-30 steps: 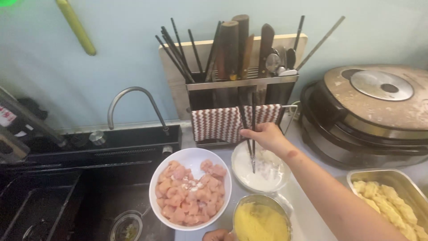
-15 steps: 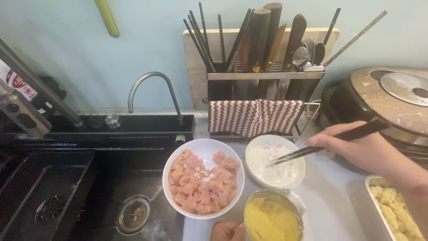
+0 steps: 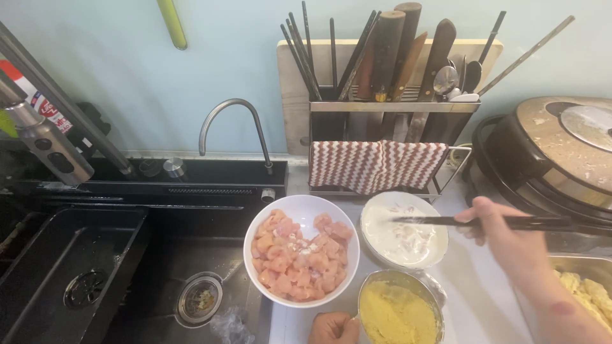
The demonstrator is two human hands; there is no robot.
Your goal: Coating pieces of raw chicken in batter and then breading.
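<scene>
Two hands working: right hand (image 3: pixel 510 239) is pinching black chopsticks (image 3: pixel 484 222) level over the white batter plate (image 3: pixel 404 230), left hand (image 3: pixel 333 327) is steadying the metal crumb bowl (image 3: pixel 398 310), fingers' closure unclear.

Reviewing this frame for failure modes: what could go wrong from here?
1. The white bowl of raw meat pieces sits at the counter edge, partly over the black sink; a nudge could tip it in.
2. The right hand holds dark chopsticks over the floured plate; a coated piece could drop onto the counter.

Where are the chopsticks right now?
In the head view, the chopsticks are right of centre, held level in the right hand, their tips over the white dish of flour, just below the striped cloth.
</scene>
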